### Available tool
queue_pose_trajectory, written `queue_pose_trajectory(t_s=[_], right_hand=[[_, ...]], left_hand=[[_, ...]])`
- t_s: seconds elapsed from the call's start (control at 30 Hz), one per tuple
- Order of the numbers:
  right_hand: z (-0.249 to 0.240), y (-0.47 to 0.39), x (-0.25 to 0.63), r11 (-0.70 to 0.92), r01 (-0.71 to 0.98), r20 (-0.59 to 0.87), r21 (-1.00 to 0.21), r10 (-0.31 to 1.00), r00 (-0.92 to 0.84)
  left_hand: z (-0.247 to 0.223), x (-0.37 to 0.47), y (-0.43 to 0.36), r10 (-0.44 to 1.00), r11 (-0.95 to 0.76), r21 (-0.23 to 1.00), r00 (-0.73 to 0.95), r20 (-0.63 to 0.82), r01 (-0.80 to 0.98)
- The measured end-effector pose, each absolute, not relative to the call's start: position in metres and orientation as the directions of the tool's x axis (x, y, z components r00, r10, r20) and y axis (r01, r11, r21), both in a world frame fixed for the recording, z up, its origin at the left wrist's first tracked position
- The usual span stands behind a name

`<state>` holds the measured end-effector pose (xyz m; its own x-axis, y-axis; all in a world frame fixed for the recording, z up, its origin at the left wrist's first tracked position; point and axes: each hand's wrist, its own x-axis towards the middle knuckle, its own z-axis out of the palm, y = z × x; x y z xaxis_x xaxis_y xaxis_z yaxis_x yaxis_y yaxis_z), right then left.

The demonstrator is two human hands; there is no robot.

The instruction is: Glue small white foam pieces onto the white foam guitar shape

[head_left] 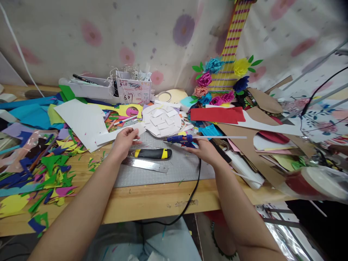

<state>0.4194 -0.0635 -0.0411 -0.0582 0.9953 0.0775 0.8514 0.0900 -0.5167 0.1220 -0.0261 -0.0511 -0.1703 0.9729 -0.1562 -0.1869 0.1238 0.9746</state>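
Observation:
My left hand (pixel 125 142) pinches a small white paper piece (pixel 140 129) between thumb and fingers, at the near left of a round white paper form (pixel 162 121) covered with overlapping white pieces. In my right hand (pixel 206 149) is a blue glue gun (pixel 175 139), its nozzle pointing left and a long clear glue stick (pixel 228 137) running out behind it to the right. Between my hands a black and yellow utility knife (pixel 152 154) lies on the grey cutting mat (pixel 179 177). A metal ruler (pixel 146 165) lies just nearer than the knife.
Coloured scraps (pixel 54 170) cover the table's left side. White boxes (pixel 134 88) stand at the back. A yellow paper guitar (pixel 230 47) with paper flowers leans on the curtain. Brown cardboard (pixel 244 145) and red paper (pixel 217 114) lie right. The black cord (pixel 194 197) hangs over the front edge.

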Motion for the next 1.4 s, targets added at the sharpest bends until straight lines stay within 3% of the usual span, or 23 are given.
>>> queue_pose_trajectory(t_s=[0.07, 0.13, 0.2, 0.33, 0.43, 0.7, 0.8, 0.93, 1.03, 1.17, 1.4], right_hand=[[-0.032, -0.078, 0.421, 0.039, 0.934, 0.083, -0.355, 0.996, -0.01], [-0.027, -0.091, 0.413, 0.039, 0.959, 0.01, -0.282, 0.999, -0.037], [-0.027, -0.098, 0.395, 0.178, 0.929, 0.022, -0.324, 0.983, -0.181], [-0.041, -0.085, 0.339, 0.492, 0.795, 0.267, -0.356, 0.868, -0.418], [-0.055, -0.066, 0.311, 0.62, 0.724, 0.227, -0.301, 0.784, -0.577], [-0.064, -0.063, 0.309, 0.607, 0.739, 0.114, -0.293, 0.789, -0.604], [-0.058, -0.067, 0.318, 0.523, 0.77, 0.123, -0.365, 0.847, -0.517], [-0.047, -0.069, 0.327, 0.459, 0.725, 0.256, -0.513, 0.888, -0.382], [-0.044, -0.071, 0.323, 0.421, 0.711, 0.278, -0.564, 0.907, -0.317], [-0.048, -0.069, 0.313, 0.355, 0.788, 0.208, -0.503, 0.935, -0.288], [-0.051, -0.067, 0.314, 0.331, 0.855, 0.178, -0.4, 0.943, -0.282]], left_hand=[[-0.052, 0.122, -0.026, 0.972, 0.114, 0.976, -0.182, -0.148, -0.186], [-0.052, 0.122, -0.026, 0.973, 0.109, 0.978, -0.182, -0.142, -0.177], [-0.052, 0.123, -0.027, 0.975, 0.117, 0.98, -0.17, -0.144, -0.16], [-0.05, 0.122, -0.028, 0.977, 0.133, 0.981, -0.15, -0.154, -0.14], [-0.05, 0.12, -0.026, 0.975, 0.116, 0.981, -0.17, -0.142, -0.156], [-0.04, 0.117, -0.026, 0.957, 0.135, 0.968, -0.227, -0.183, -0.209], [-0.033, 0.111, -0.026, 0.95, 0.095, 0.971, -0.273, -0.154, -0.218], [-0.027, 0.101, -0.024, 0.935, 0.042, 0.956, -0.327, -0.14, -0.289], [-0.03, 0.104, -0.026, 0.968, 0.117, 0.919, -0.163, -0.19, -0.377], [-0.038, 0.123, -0.034, 0.963, 0.268, 0.877, 0.124, -0.238, -0.398], [-0.039, 0.137, -0.042, 0.945, 0.323, 0.849, 0.198, -0.262, -0.418]])
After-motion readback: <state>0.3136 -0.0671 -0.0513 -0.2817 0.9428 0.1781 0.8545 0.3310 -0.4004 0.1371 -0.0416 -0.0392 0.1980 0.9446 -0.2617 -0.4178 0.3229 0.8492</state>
